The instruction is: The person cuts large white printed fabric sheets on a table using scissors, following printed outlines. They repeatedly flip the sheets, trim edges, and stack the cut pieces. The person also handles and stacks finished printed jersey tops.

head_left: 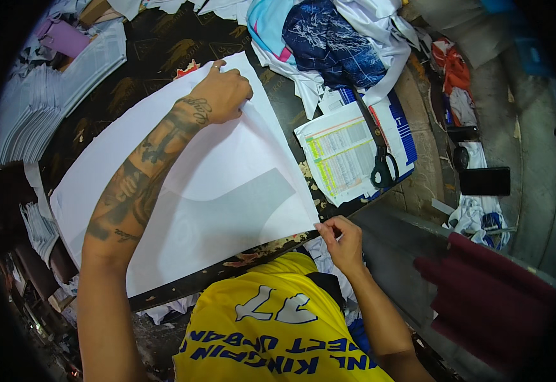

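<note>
A large white sheet [214, 162], cloth or paper I cannot tell, is spread over a dark table. A grey shape with a curved edge shows in its near part. My tattooed left arm reaches across it, and my left hand [227, 92] is closed on the sheet near its far edge, with the fingertips partly hidden. At the near right corner, my right hand [343, 240] pinches the sheet between thumb and fingers, beside the table's front edge.
Right of the sheet, black scissors [383, 165] rest on printed papers [335, 149]. Beyond lie bundled blue and white garments [335, 44]. Stacked white pieces [29, 118] and a purple container [64, 38] sit at the left. Maroon cloth [481, 299] hangs at the right, below a black phone [485, 181].
</note>
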A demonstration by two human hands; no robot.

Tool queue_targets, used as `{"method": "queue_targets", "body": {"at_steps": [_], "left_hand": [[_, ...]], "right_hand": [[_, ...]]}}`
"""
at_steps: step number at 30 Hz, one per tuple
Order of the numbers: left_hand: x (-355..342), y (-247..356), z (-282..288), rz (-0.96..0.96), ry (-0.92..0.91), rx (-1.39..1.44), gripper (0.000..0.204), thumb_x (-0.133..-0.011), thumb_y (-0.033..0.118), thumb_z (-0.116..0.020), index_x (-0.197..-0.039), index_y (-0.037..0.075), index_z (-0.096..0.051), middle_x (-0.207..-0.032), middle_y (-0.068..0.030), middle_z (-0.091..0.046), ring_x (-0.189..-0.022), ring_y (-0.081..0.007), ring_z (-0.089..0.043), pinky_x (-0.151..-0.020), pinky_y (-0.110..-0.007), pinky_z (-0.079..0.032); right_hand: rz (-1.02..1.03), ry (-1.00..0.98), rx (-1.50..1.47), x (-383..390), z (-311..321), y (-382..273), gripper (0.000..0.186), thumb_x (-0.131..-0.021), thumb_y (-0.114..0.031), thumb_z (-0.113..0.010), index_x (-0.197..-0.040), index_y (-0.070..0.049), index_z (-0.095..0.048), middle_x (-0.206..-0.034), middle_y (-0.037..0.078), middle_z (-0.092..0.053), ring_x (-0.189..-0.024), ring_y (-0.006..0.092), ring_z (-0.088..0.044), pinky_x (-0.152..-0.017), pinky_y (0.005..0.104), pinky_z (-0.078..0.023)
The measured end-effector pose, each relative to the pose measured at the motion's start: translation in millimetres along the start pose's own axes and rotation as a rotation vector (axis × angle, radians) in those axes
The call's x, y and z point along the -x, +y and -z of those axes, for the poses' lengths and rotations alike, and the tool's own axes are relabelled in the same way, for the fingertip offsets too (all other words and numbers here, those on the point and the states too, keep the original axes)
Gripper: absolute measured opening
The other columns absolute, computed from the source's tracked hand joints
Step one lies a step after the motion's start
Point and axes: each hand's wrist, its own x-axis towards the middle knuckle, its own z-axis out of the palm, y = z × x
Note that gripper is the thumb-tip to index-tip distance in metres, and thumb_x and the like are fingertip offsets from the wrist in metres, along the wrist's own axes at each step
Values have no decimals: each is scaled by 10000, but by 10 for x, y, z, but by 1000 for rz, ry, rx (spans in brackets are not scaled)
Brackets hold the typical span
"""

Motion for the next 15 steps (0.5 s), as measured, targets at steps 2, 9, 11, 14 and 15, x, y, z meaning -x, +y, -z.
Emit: {"method": "queue_targets", "body": {"at_steps": [2,9,11,14,15], "left_hand": [[-114,37,20,-38,-6,19,256,-855,127,-797,-1110,134,-794,-985,-77,-778,-1103,-266,-732,-1233,-643,-315],[-127,228,-228,121,47,22,384,-869,211,-816,-1238,132,-743,-1231,-103,-713,-1317,-283,-596,-1273,-617,-270],[98,417,-354,161,373,82,452,-864,203,-810,-1292,125,-689,-1299,-129,-668,-1352,-298,-557,-1265,-609,-276],[670,977,-556,294,625,324,433,-888,176,-791,-1275,79,-624,-1281,-151,-614,-1288,-343,-543,-1162,-545,-366],[923,1213,-625,348,596,458,406,-886,179,-797,-1240,61,-637,-1234,-149,-626,-1240,-351,-557,-1109,-524,-397]], "right_hand": [[0,-70,-14,-143,-1,199,235,-972,-167,-784,-857,22,-705,-742,109,-616,-647,216,-579,-620,356,-462],[-118,-129,26,-331,-200,250,254,-963,-222,-804,-876,-11,-693,-688,93,-628,-604,242,-588,-602,375,-468],[-129,-140,108,-299,-228,249,271,-960,-245,-809,-883,-20,-679,-685,90,-638,-601,257,-604,-600,386,-477],[-11,-142,101,-288,-248,172,294,-954,-225,-812,-877,-19,-618,-685,102,-637,-609,283,-614,-611,405,-494],[-43,-136,72,-305,-254,105,283,-946,-200,-815,-875,-20,-609,-676,96,-618,-606,265,-598,-610,399,-491]]}}
